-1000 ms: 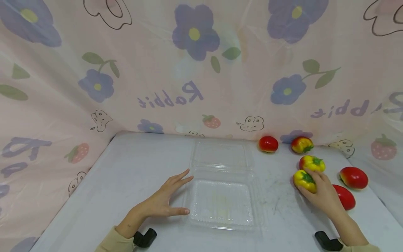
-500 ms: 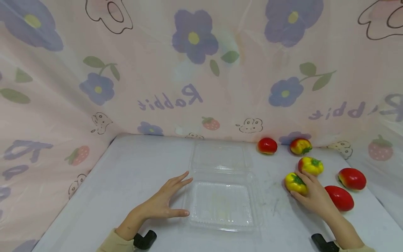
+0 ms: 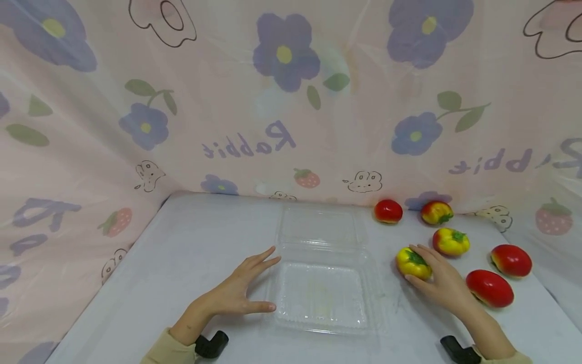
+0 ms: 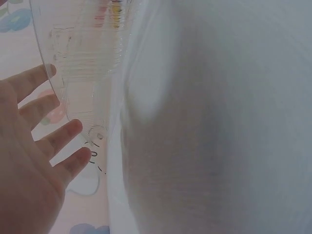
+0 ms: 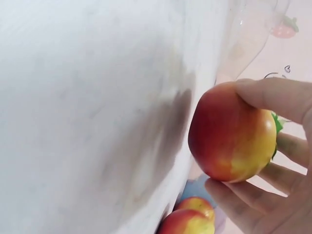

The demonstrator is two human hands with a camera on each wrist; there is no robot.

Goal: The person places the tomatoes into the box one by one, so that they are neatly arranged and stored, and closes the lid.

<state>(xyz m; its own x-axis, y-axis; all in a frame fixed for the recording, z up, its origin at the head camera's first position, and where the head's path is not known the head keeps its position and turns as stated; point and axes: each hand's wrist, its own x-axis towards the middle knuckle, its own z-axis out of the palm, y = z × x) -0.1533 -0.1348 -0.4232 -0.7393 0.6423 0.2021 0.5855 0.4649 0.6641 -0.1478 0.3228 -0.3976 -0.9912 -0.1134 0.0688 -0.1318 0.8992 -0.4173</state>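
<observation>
My right hand [image 3: 438, 283] grips a yellow-and-red bell pepper [image 3: 411, 264] between thumb and fingers. In the right wrist view the bell pepper [image 5: 234, 134] hangs above the white table, its shadow apart from it, and its green stem end is turned away, partly behind the fingers. A clear plastic clamshell container [image 3: 320, 328] lies open in the middle of the table, lid part toward the back. My left hand [image 3: 232, 293] is spread at the container's left edge; in the left wrist view its fingertips are at the rim of the container [image 4: 87, 53], and whether they press it I cannot tell.
At the right lie two more bell peppers, one yellow-red [image 3: 450, 242] and one redder [image 3: 436, 212] behind it. Red oval fruits lie at the back [image 3: 388, 211], far right [image 3: 511, 260] and near my right forearm [image 3: 489, 289]. A flowered curtain [image 3: 291, 101] borders the table.
My right hand has carried the bell pepper to the left, away from the other peppers and toward the container. The left hand has stayed beside the container.
</observation>
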